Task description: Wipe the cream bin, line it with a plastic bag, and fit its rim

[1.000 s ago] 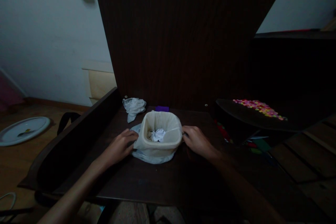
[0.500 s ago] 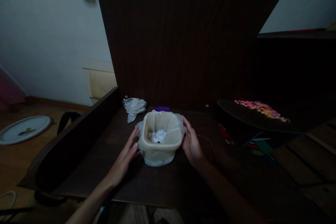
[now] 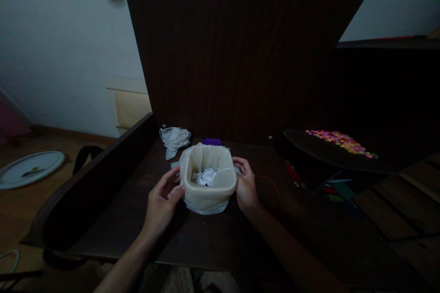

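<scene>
A small cream waste bin with rounded corners stands upright on the dark wooden desk. A thin translucent plastic bag lines it and folds over the rim, hanging down the outside. Crumpled white paper lies at the bottom inside. At the bin's left side, my left hand has its thumb and fingers closed on the bag's loose edge. My right hand is on the opposite side, fingers curled around bunched bag plastic by the rim. The fingertips of both hands are partly hidden.
Behind the bin are a crumpled white plastic bag and a purple object. Colourful small pieces lie on a dark shelf to the right. A raised wooden side board borders the desk's left. A white oval lid-like object rests on the floor.
Both hands have closed from a flatter pose, my left fingers bending in and my right fingers curling onto the bag. Loose bag plastic at the sides is now gathered. The bin stays in place.
</scene>
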Motion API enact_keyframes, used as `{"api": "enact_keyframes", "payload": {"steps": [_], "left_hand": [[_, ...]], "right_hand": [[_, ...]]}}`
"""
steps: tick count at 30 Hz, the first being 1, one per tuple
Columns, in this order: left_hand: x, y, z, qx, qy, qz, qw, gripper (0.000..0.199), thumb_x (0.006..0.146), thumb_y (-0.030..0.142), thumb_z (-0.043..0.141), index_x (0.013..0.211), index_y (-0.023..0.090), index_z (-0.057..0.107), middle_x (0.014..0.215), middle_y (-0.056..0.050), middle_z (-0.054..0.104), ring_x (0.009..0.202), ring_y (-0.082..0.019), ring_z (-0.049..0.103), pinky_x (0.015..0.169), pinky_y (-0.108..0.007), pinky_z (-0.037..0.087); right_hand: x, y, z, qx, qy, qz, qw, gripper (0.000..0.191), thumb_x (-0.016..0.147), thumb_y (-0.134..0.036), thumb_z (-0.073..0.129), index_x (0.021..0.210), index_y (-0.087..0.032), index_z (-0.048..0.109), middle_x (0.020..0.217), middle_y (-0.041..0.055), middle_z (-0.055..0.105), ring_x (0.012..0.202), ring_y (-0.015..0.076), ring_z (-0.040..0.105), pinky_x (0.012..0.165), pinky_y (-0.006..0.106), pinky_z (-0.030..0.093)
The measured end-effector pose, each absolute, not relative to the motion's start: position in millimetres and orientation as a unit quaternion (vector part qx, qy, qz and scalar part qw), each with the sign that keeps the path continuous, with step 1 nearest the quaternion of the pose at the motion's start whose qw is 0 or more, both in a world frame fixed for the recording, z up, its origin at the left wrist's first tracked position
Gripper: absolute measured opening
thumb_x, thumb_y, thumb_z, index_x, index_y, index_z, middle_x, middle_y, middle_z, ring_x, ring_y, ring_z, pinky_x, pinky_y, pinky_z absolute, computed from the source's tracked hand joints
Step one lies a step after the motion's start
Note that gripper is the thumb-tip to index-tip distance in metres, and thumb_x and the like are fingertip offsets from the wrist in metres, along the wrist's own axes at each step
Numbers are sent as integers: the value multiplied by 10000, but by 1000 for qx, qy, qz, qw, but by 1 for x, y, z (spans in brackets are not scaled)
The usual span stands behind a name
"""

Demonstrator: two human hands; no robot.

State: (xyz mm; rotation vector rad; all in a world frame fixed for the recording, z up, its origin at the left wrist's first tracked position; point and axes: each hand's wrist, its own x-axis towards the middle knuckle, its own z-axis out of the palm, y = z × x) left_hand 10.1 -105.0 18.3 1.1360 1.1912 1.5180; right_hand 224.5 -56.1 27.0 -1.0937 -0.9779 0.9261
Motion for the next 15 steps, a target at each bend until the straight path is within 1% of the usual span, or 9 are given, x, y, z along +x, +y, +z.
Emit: {"api": "enact_keyframes", "payload": {"steps": [2, 3, 5, 6, 7, 8, 10, 13, 15], "left_hand": [[12, -101, 17, 443, 474, 618, 443, 588, 701, 409, 846, 1228, 193, 701, 1326, -129, 689, 1219, -322, 651, 999, -427, 548], [13, -100, 18, 435, 473, 621, 449, 509, 699, 381, 839, 1158, 184, 739, 1320, -126, 692, 1232, -325, 641, 1015, -428, 536], [17, -99, 22, 410, 462, 629, 472, 315, 708, 351, 807, 964, 168, 795, 1301, -117, 703, 1260, -330, 617, 1043, -420, 514], [19, -100, 25, 395, 452, 635, 486, 253, 715, 359, 792, 879, 166, 800, 1276, -114, 716, 1259, -331, 615, 1042, -412, 513], [21, -100, 28, 378, 442, 641, 500, 239, 722, 383, 785, 823, 167, 798, 1241, -111, 731, 1241, -331, 624, 1026, -405, 523], [23, -101, 31, 363, 434, 646, 512, 258, 727, 416, 784, 803, 169, 795, 1205, -110, 746, 1210, -329, 641, 1001, -399, 536], [26, -102, 36, 338, 431, 649, 528, 342, 721, 492, 803, 823, 166, 792, 1120, -112, 770, 1123, -320, 680, 932, -386, 564], [27, -102, 40, 311, 447, 639, 542, 495, 696, 593, 819, 887, 138, 784, 978, -115, 785, 972, -295, 718, 812, -356, 580], [26, -101, 40, 309, 459, 632, 543, 565, 658, 621, 838, 919, 124, 774, 901, -101, 778, 889, -273, 721, 717, -316, 563]], "right_hand": [[224, -53, 30, -489, -414, 410, 649, 402, 596, -306, 702, 982, -224, 622, 1023, 75, 703, 1004, 265, 648, 895, 386, 528], [223, -52, 30, -491, -403, 421, 648, 397, 590, -301, 675, 977, -221, 631, 1019, 73, 703, 998, 268, 647, 884, 383, 526], [222, -51, 30, -488, -371, 454, 647, 381, 612, -327, 607, 974, -218, 645, 1030, 75, 712, 994, 276, 653, 869, 386, 524], [221, -51, 29, -484, -353, 467, 651, 374, 636, -352, 574, 977, -218, 649, 1045, 77, 717, 1002, 280, 656, 867, 388, 525], [220, -51, 28, -479, -339, 472, 658, 367, 667, -380, 545, 979, -218, 650, 1064, 79, 719, 1019, 282, 658, 872, 389, 526], [220, -51, 26, -477, -333, 470, 664, 357, 702, -408, 523, 977, -219, 648, 1077, 80, 718, 1037, 280, 658, 880, 386, 528], [219, -51, 23, -477, -351, 452, 667, 344, 769, -471, 485, 957, -223, 633, 1061, 79, 715, 1045, 271, 658, 881, 375, 533], [216, -51, 21, -491, -389, 429, 650, 346, 830, -541, 438, 903, -238, 589, 949, 61, 697, 965, 259, 660, 822, 360, 542], [213, -52, 21, -501, -401, 421, 641, 334, 844, -563, 450, 881, -247, 550, 878, 42, 669, 900, 251, 647, 766, 346, 537]]}}
